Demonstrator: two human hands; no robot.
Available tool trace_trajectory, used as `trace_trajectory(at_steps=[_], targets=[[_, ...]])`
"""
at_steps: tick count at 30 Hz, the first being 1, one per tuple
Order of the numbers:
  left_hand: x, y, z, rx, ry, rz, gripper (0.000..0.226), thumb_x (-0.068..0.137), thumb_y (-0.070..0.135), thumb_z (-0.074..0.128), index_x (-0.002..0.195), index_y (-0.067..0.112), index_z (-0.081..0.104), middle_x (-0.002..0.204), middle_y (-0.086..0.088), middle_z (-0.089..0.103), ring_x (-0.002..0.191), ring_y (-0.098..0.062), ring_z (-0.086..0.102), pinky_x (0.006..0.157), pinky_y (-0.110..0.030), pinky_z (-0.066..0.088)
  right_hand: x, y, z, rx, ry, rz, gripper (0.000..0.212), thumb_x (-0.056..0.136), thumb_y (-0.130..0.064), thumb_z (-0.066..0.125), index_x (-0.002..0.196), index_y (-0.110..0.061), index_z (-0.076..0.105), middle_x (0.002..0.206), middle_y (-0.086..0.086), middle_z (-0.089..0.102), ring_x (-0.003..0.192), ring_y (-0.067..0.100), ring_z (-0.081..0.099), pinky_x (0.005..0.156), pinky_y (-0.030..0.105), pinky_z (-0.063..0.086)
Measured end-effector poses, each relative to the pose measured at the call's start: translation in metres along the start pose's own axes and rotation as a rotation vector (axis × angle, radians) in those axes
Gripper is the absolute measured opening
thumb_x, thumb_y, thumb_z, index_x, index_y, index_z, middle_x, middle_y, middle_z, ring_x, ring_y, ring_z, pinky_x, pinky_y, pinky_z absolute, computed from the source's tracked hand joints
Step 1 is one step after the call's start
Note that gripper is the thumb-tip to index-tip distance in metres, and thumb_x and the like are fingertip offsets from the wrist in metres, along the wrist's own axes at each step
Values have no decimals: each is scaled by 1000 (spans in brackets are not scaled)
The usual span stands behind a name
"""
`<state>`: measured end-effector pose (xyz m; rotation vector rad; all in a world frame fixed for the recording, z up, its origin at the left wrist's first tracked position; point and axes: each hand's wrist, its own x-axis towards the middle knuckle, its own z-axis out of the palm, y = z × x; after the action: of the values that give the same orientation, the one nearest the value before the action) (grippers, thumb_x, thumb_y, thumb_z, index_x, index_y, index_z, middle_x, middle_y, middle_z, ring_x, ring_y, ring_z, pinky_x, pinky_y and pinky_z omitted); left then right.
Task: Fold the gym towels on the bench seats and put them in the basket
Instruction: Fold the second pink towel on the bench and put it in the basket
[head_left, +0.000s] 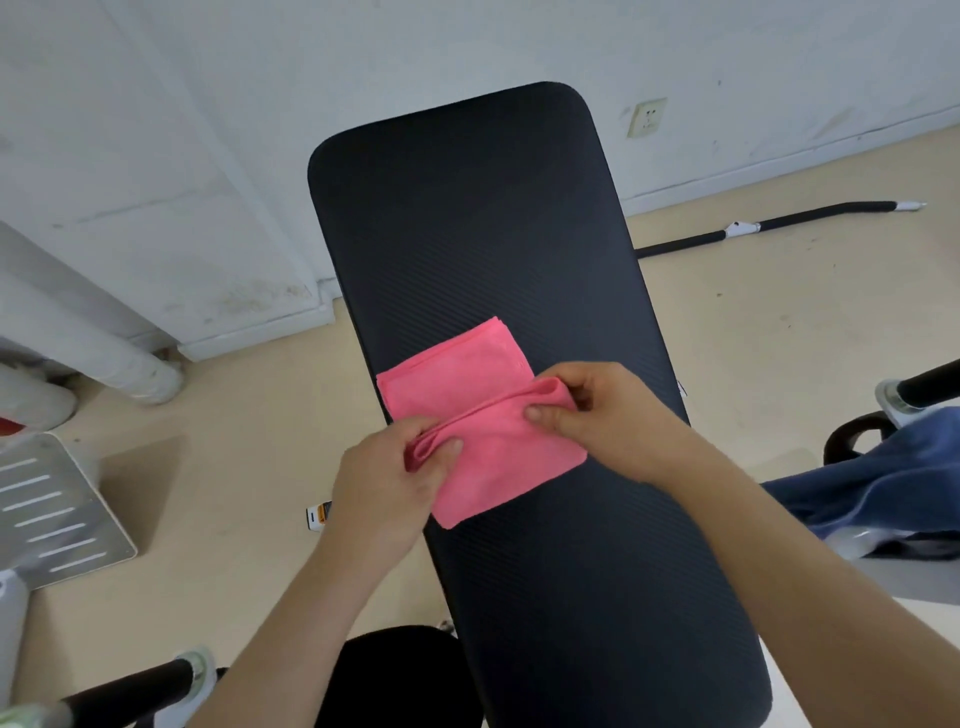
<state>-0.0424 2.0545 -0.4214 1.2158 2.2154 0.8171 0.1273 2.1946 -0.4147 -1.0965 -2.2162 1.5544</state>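
Left hand (395, 467) grips the near-left end of a raised fold in the pink towel (467, 384), with the thumb on top and the fingers curled round the bunched cloth. Right hand (597, 415) pinches the far-right end of the same fold, thumb pressed onto the fabric.

We note that the towel lies across the black padded surface (467, 218), about midway along it, and looks doubled into layers. Its far part and its near corner lie flat on the pad. The ridge between the two hands is lifted. The towel's left edge reaches the left edge of the pad.

We also record a blue cloth (872, 483) draped over equipment to the right, well apart from the towel. A black bar (779, 223) lies on the beige floor near the white wall.
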Motion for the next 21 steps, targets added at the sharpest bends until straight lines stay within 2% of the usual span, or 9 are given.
trace_trajectory(at_steps=[3,5,6,10,13,16,19,21], targets=[[22,-4,-5,33,102,-6,15,90,32,63,97,22,70,84,7,71,76,-15,62,69,-29,43,29,-1,13,-87,144,22,7,85,-24,69,88,-18,68,80,-5,68,76,13,61,68,27,47],[34,-7,-7,92,149,12,20,91,30,61,106,21,70,92,9,70,79,-9,59,67,-18,35,43,-2,20,-163,234,27,10,85,-26,68,87,-16,67,81,-5,67,76,13,60,69,29,48],[39,-8,-8,139,163,18,20,92,32,59,105,21,70,92,8,70,79,-10,59,65,-18,32,49,-3,22,-202,268,29,12,86,-28,66,89,-16,66,82,-5,67,78,14,61,72,32,50],[56,-15,-7,297,196,2,23,93,38,54,94,20,68,82,4,70,77,-20,62,61,-27,31,60,-3,29,-373,319,32,19,91,-34,58,96,-16,62,86,-2,67,80,19,59,74,35,48],[59,-18,-5,307,227,-18,24,93,38,55,92,19,69,81,2,70,77,-21,63,61,-26,29,63,-2,35,-485,334,13,22,94,-36,53,99,-15,59,86,-1,66,80,22,59,78,38,47],[61,-16,-2,287,250,-38,21,92,37,57,92,19,69,80,3,70,76,-20,62,61,-26,28,67,0,38,-582,357,-16,23,95,-37,51,99,-14,57,87,1,66,81,24,61,75,36,42],[62,-13,0,380,251,-43,19,91,35,57,93,18,63,81,0,67,77,-25,61,61,-30,36,72,-2,38,-602,365,-6,22,95,-38,51,96,-16,55,85,-1,64,75,21,56,76,36,38],[61,-10,0,503,317,63,13,88,25,62,98,16,62,89,-4,63,82,-27,56,64,-36,44,74,-4,37,-575,360,32,20,94,-38,52,94,-18,53,81,-4,61,71,18,50,77,37,40]])
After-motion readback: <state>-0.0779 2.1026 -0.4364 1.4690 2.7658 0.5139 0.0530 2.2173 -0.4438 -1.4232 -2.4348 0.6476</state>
